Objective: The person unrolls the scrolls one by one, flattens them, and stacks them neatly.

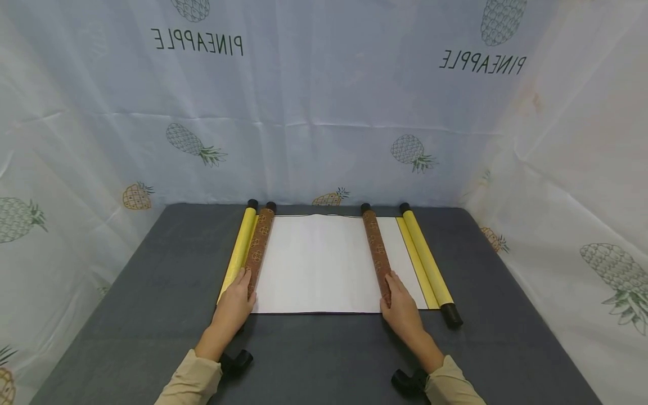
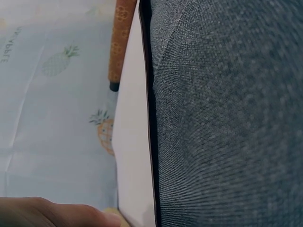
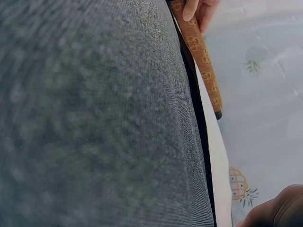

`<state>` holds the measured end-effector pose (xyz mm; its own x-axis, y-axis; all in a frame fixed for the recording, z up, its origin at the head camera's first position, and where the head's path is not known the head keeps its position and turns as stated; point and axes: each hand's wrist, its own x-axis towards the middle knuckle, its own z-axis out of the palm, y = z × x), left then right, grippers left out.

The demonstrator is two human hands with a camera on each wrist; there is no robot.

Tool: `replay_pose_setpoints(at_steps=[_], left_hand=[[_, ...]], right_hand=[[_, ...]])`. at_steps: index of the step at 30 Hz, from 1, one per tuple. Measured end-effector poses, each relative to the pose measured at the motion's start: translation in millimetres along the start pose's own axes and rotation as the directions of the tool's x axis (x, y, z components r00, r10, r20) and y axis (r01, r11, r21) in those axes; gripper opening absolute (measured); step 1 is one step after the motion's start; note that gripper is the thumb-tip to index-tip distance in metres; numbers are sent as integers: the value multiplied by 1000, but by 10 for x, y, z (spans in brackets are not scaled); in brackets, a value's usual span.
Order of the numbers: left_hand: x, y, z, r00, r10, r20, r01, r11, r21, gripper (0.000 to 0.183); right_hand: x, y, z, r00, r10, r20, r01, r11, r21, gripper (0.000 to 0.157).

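A white sheet (image 1: 316, 264) lies flat on the dark grey table, with a brown flower-patterned roll (image 1: 260, 236) near its left side and a second brown roll (image 1: 374, 239) toward its right, both black-capped at the far end. My left hand (image 1: 234, 304) grips the near part of the left roll, fingers over its top. The near part of the right roll is held in my right hand (image 1: 402, 312), thumb on the inner side. Hands hide both near ends. In the right wrist view the left hand's fingers (image 3: 190, 9) curl around the patterned roll (image 3: 201, 56).
Yellow rolls with black caps border the sheet: one yellow roll (image 1: 238, 247) at left, another yellow roll (image 1: 427, 253) at right. Behind the table (image 1: 324, 360) hangs a pineapple-printed curtain (image 1: 304, 84). Black wrist devices (image 1: 237, 363) sit under the sleeves.
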<state>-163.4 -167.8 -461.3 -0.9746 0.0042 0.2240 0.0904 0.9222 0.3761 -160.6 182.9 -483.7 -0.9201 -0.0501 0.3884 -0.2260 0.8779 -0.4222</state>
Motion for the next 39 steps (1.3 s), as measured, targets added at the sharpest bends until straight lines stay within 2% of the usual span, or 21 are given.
replay_pose_setpoints(at_steps=[9, 21, 30, 39], left_hand=[[-1, 13, -19, 1000, 7, -1, -7, 1000, 1, 52], [-22, 11, -19, 999, 37, -33, -37, 999, 9, 51], [-21, 12, -25, 1000, 23, -17, -23, 1000, 7, 51], [-23, 18, -24, 1000, 21, -17, -21, 1000, 0, 51]], right_hand=[[2, 40, -27, 1000, 15, 20, -15, 1000, 4, 53], [-15, 83, -63, 1000, 8, -9, -8, 1000, 27, 51], [-4, 95, -60, 1000, 9, 2, -10, 1000, 28, 39], [14, 101, -62, 999, 38, 29, -38, 999, -3, 49]])
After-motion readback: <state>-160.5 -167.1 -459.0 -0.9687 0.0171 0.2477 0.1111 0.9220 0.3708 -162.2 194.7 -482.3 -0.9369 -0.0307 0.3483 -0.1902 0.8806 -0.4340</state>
